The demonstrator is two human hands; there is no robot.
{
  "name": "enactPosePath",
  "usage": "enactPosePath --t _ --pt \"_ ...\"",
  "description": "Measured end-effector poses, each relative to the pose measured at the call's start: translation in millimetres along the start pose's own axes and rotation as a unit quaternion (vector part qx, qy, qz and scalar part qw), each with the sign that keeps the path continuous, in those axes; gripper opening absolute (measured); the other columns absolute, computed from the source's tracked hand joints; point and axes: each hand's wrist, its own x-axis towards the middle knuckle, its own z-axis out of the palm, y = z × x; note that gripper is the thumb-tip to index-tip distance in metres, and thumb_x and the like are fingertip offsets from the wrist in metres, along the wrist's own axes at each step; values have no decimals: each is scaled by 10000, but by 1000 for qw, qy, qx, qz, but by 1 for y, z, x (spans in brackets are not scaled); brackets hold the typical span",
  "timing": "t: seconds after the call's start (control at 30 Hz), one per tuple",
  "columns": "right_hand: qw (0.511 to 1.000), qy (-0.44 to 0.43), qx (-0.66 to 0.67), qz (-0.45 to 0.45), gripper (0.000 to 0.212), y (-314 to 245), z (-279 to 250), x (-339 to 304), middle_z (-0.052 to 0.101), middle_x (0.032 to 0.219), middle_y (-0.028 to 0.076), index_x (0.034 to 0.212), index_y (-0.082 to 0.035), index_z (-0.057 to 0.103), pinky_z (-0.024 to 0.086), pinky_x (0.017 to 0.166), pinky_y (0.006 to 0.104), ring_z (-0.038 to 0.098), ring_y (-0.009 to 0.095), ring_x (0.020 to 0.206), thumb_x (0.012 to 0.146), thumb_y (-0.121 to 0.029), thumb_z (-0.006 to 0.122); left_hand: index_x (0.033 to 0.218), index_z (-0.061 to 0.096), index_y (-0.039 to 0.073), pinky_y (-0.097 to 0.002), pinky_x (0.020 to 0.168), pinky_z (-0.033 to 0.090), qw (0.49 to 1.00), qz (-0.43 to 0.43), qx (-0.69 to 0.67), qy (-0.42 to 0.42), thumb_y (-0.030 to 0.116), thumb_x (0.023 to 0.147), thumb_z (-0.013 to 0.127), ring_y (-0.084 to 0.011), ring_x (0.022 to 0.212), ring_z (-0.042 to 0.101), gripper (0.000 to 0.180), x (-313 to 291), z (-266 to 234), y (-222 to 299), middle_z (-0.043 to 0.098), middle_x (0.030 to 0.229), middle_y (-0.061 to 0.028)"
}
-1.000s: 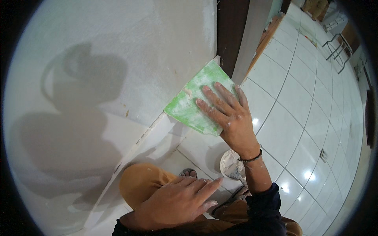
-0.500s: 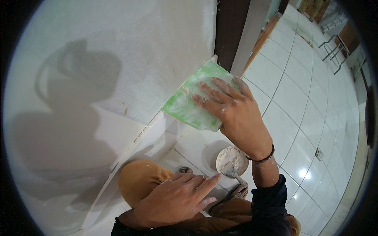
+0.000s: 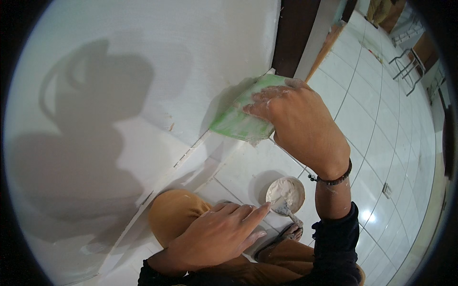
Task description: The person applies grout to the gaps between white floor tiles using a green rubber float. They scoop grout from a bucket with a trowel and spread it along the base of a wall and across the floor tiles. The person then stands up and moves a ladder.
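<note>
A green plastic putty spreader [image 3: 245, 127], smeared with white putty, is in my right hand [image 3: 305, 121]. My fingers lie over its upper face; the thumb is hidden beneath. Its far corner is beside the foot of the dark door frame, and its left edge runs along the white wall [image 3: 200, 57] just above the ledge at its base. Whether that whole edge touches the wall I cannot tell. My left hand [image 3: 222, 233] holds nothing, its fingers stretched out above my bent knee. Just beyond its fingertips stands a round tub [image 3: 300, 193] of white putty with a smeared putty knife [image 3: 295, 217] leaning in it.
The dark door frame [image 3: 293, 38] rises beyond the spreader. White floor tiles [image 3: 377, 124] spread to the right, with a metal-legged stool [image 3: 410, 66] farther off. At the far top right are part of a person [image 3: 379, 12] and a ladder. My sandalled foot [image 3: 291, 233] is beside the tub.
My right hand has tipped the spreader more steeply, its wrist shifting right, and a shadow now shows on the wall beside it. The left hand stays nearly where it was.
</note>
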Motion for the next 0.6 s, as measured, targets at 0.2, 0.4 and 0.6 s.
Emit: enactPosePath --t 0.2,0.4,0.6 --pt "999 27 31 15 410 -25 -3 -22 758 1222 44 1190 -239 775 483 1113 413 708 231 1158 890 9 646 1435 465 -25 -436 887 540 1000 2 17 3 300 1001 646 -344 976 669 572 -6 1 -2 674 1066 -188" --pt "949 146 276 38 366 -12 23 -71 748 1234 87 1201 -124 751 509 1060 430 699 275 1175 846 -43 721 1450 451 -31 -447 912 545 1000 22 -1 -13 309 1008 642 -352 1000 682 590 -4 1 -4 681 1103 -211" --pt "651 325 630 272 282 -20 103 -93 752 1170 154 1237 -15 711 542 942 366 704 228 1070 963 -75 687 1465 444 -35 -467 918 558 999 25 -11 -27 324 1020 634 -396 1012 695 603 -6 -4 -4 686 1136 -261"
